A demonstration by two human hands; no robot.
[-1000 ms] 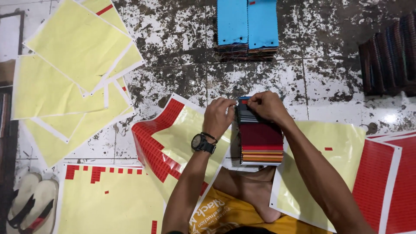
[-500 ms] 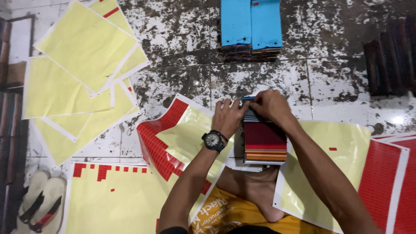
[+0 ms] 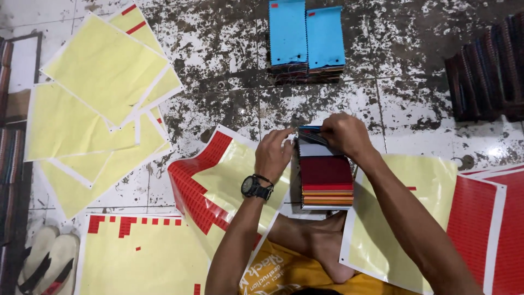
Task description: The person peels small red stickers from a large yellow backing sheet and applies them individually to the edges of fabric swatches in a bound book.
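Note:
A stack of fabric swatches [image 3: 326, 177] lies on the floor in front of me, dark red on top with orange and yellow layers showing at its near edge. My left hand [image 3: 274, 154], with a black watch on the wrist, pinches the stack's far left corner. My right hand [image 3: 345, 134] grips the far end, where a blue and white swatch is lifted. A red-and-yellow sticker sheet [image 3: 215, 180] curls beside the left hand.
Two blue-topped swatch piles [image 3: 305, 41] sit further away. Dark swatch rows [image 3: 486, 68] are at the far right. Yellow backing sheets [image 3: 98, 104] cover the left floor, red sheets [image 3: 494, 218] the right. Sandals [image 3: 43, 262] lie at the lower left. My bare foot [image 3: 322, 243] rests near the stack.
Both hands stay on the far end of the stack with only slight finger movement. The view has shifted a little.

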